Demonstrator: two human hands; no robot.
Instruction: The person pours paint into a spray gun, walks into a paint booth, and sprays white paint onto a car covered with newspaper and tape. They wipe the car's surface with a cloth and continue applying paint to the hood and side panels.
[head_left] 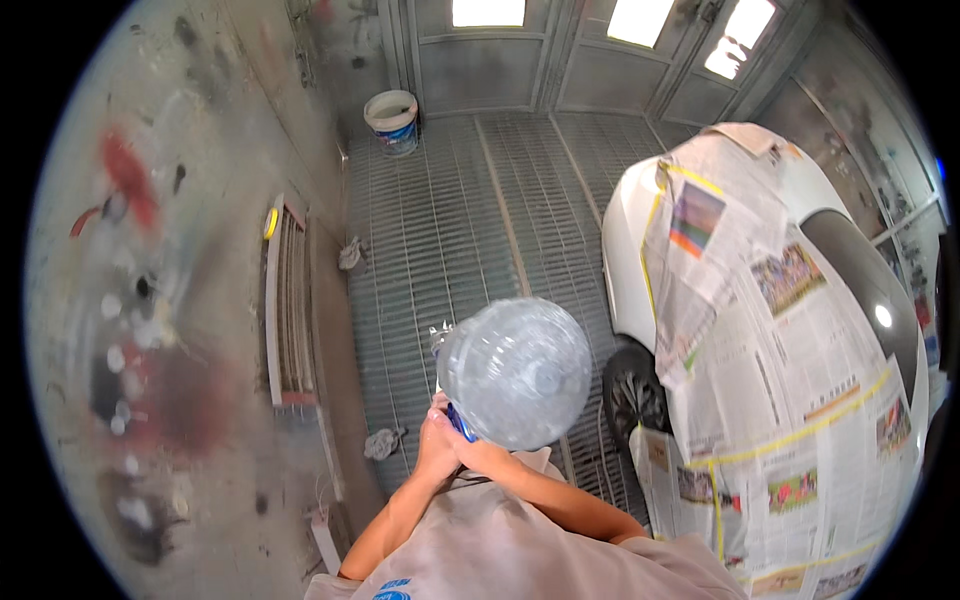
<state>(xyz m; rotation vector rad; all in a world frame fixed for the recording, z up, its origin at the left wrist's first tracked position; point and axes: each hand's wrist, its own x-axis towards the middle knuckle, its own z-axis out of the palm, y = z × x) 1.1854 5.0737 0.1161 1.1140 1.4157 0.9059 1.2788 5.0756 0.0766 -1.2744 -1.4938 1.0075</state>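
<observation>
Red-and-black smears streaked the smooth grey wall (190, 340) at nine o'clock; a round bucket (390, 125) stood at eleven on ribbed grating (430, 230). The left hand (436, 438) and right hand (484, 456) bunched together, wrapped round the blue end of a clear, domed plastic bottle (515, 372), finger detail partly hidden! It bulged toward one o'clock from them, blocking grating; crinkled newspaper (740, 390) cloaked a white car (624, 240) at three.

L hand (435, 448) & R hand (485, 458) grip a clear jug (515, 372); most fingertips hidden. Silvery item (440, 335) pt. hidden behind jug, kind unclear. White car (625, 235) cut off at bottom edge; wheel (635, 392) pt. hidden by newspaper (750, 425), its print too small to read. Wearer's shirt (520, 540) also cut off at bottom.
</observation>
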